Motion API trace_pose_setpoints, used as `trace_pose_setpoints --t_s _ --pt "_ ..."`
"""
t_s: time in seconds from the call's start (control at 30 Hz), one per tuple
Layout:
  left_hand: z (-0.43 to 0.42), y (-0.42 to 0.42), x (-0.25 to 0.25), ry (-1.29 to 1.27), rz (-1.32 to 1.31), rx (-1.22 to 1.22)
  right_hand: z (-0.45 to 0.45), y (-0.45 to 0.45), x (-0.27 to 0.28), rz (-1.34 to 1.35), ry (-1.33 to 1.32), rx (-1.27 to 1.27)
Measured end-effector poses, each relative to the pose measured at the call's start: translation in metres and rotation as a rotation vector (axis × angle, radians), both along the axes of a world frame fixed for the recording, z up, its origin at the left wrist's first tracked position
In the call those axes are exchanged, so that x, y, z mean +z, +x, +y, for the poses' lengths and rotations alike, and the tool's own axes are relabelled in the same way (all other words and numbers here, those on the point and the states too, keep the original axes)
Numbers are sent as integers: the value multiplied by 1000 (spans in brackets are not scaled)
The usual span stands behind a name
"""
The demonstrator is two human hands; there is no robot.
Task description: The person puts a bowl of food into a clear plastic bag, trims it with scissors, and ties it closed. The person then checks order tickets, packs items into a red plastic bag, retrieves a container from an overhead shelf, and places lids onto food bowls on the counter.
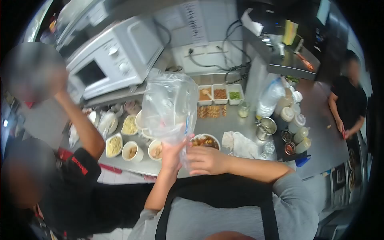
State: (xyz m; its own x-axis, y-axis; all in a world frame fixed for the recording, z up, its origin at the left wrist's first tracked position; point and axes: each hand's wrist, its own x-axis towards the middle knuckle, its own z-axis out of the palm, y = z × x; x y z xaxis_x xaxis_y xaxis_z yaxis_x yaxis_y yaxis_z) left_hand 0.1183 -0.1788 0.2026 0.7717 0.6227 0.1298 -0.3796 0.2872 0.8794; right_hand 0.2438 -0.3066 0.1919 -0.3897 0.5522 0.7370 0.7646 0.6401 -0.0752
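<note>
A clear plastic bag [170, 100], puffed out, stands up above the counter with its gathered neck low in my hands. My left hand [171, 156] is closed around that neck from below. On the other side, my right hand [210, 161] has its fingers curled at the twisted lower end of the bag, pinching the plastic. Whatever may be inside the bag is hard to make out. Just behind my right hand, partly hidden by it, is a bowl of dark stew-like food [206, 141]. A white cup with pale food [155, 150] stands left of my left hand.
A microwave [114, 60] sits behind left. White trays of toppings [220, 93], a crumpled cloth [240, 145], a metal pot [267, 128] and several sauce bottles [298, 124] occupy the counter. One co-worker [48, 176] stands close left; another person [350, 96] is far right.
</note>
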Motion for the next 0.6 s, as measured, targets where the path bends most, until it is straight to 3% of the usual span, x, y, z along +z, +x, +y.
trace_pose_setpoints --t_s 0.03,0.13,0.2,0.3,0.37,0.4,0.43,0.5,0.53,0.57,0.6 --pt "10 0 -5 40 161 33 -9 -5 6 77 -19 -14" --pt "8 6 -6 160 -99 157 -32 13 0 359 -5 -240" --pt "9 1 -15 460 -66 127 -43 26 -4 1129 -197 -170" --pt "-2 -7 -32 834 127 -121 -72 67 6 1837 -605 341" --pt "-2 -13 -32 1077 321 -333 -89 60 14 1922 -634 357" --pt "-5 -9 -27 1144 255 -370 -95 58 13 1961 -659 369" --pt "-13 -3 -18 1206 187 -406 -99 63 7 1552 -630 -119" --pt "-22 0 1 1267 76 -343 -119 73 14 1167 -440 -467" --pt "-23 -2 13 1264 38 -241 -134 74 35 1234 -319 -383" --pt "-20 -9 29 1173 -32 -268 -130 67 50 1335 105 -421" --pt "-19 -15 44 1081 -100 -290 -135 63 64 1048 445 -596"
